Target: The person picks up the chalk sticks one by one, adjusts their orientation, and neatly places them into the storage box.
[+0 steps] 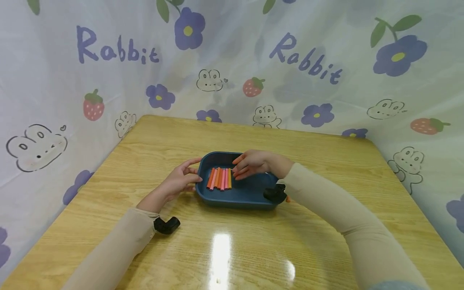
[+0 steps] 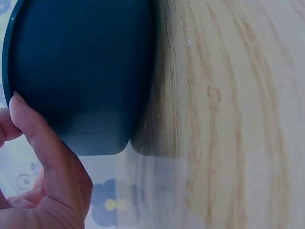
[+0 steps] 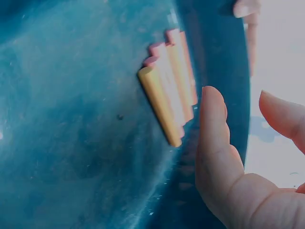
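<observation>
A dark blue tray [image 1: 239, 203] with raised walls and rounded corners stands on the table. Inside it, at the left end, several pink, orange and yellow sticks [image 1: 219, 179] that look like chalk lie side by side in a row. My left hand [image 1: 177, 181] holds the tray's left end, its thumb at the rim [image 2: 8, 62]. Over the tray's far wall, just right of the sticks, hovers my right hand [image 1: 250, 163]. Its fingers are extended and spread from the thumb, with nothing between them in the right wrist view.
A small orange piece [image 1: 288, 199] shows outside the tray's near right corner, mostly hidden by the right wrist camera [image 1: 275, 194]. The wooden table [image 1: 174, 257] reaches back to a patterned curtain [image 1: 232, 52] that hangs on three sides.
</observation>
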Demonstrator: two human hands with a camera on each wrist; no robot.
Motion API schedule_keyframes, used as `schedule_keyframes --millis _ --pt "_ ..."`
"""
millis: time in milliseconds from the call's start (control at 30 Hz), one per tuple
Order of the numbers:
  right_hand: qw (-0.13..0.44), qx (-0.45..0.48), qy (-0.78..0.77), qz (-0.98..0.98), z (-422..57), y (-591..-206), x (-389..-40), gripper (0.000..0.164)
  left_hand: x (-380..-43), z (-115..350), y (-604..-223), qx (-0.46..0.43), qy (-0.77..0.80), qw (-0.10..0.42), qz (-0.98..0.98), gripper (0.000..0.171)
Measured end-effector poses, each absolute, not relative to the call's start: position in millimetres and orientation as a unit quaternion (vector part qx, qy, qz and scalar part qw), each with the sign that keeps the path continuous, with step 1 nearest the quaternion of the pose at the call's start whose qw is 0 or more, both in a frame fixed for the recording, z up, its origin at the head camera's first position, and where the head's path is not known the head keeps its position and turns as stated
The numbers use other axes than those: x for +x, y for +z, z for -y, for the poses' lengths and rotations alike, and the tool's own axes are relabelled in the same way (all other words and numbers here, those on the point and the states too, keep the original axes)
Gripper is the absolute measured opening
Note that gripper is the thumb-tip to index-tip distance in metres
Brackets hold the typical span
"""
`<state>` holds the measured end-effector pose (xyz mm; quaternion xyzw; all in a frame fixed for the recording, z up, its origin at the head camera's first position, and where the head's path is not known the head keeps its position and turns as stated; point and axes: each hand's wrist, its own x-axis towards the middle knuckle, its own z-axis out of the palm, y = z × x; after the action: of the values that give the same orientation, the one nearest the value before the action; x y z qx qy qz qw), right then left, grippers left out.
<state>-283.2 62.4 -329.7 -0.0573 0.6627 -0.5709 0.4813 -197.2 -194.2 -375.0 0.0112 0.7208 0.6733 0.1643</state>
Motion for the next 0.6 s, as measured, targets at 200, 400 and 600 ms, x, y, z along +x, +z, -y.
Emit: schedule_keyframes --millis 200,400,600 --pt "0.479 -0.088 -0.582 -0.652 -73 -318 -276 0.057 -196 194 -374 0.010 0.672 0.162 -0.723 0.066" --pt "0.457 -0.108 -0.606 -0.642 -89 -309 -265 0.056 -196 194 -372 0.009 0.671 0.163 -0.723 0.065" --pt "0.439 -0.114 -0.622 -0.639 -111 -306 -255 0.055 -195 193 -372 0.009 0.673 0.164 -0.721 0.064"
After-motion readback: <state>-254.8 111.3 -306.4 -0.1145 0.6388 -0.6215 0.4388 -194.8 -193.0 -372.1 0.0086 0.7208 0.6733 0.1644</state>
